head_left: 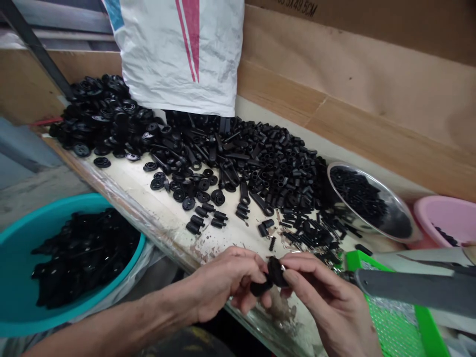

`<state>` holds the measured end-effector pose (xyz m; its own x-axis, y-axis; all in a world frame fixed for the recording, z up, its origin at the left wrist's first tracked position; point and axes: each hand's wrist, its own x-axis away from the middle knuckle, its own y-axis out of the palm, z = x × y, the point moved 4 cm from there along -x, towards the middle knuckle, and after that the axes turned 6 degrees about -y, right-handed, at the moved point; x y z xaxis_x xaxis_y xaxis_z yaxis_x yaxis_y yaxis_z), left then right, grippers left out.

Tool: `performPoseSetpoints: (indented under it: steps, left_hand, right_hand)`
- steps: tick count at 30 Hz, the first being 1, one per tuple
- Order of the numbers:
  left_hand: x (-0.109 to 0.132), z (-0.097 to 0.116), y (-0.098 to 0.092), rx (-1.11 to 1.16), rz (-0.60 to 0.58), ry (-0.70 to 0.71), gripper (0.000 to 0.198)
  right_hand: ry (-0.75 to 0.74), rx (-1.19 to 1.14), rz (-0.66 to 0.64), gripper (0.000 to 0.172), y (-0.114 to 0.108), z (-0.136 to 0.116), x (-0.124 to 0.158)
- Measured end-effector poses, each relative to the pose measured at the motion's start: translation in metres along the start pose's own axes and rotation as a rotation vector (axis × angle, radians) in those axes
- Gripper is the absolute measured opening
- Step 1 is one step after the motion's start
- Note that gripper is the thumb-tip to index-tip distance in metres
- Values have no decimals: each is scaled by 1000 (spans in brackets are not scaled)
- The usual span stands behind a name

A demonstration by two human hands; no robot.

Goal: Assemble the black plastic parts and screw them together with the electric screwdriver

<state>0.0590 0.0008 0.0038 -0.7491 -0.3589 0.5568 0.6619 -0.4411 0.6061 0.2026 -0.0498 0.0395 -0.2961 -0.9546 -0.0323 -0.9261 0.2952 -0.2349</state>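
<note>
Near the table's front edge, my left hand is closed around a small black plastic part with a rounded end. My right hand pinches the same part from the other side, thumb and forefinger at its rounded end. A tiny shiny spot shows by the right fingertips; what it is cannot be made out. Just beyond the hands lie a small black spring-like piece and short black cylinders. Behind them are black crank-like levers and round black discs.
Heaps of black discs and tubes cover the table's back. A metal bowl, pink basin and green basket stand right, beside a grey tool-like bar. A teal tub holds black parts at left; a white sack hangs behind.
</note>
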Motion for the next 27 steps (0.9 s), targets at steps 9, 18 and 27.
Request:
performPoseSetpoints:
  steps: [9,18,27]
  left_hand:
    - [6,4,6,-91,24,-1,17]
    - [-6,5,21,-77,-49,5,14]
    - [-8,7,22,-158,1,30,13]
  right_hand:
    - [54,-183,77,9,-4,5,6]
    - [71,-165,91,13,-15,12,12]
    - [97,-182,32,33,-23,13,14]
